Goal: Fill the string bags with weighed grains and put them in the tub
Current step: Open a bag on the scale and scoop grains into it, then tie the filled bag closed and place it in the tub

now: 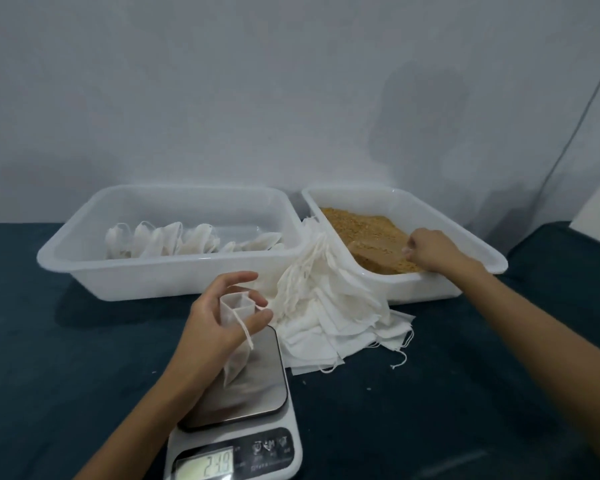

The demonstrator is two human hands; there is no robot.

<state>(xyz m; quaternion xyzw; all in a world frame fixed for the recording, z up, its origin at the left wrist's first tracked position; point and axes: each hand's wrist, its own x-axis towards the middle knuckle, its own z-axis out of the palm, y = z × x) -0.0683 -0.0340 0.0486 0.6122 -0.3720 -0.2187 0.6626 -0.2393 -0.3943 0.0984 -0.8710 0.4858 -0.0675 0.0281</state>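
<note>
Behind the scale, your two tubs: left tub holds filled bags, right tub grains; your left hand grips one string bag, your right hand pinches grains.

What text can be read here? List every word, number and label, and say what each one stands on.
"23.9" or close to it: dark digits on the lit display of the kitchen scale; blurred, so the decimal point is uncertain.
Button markings on the scale's black panel: too small and blurred to read.
White tubs, string bags: no text visible.
</note>
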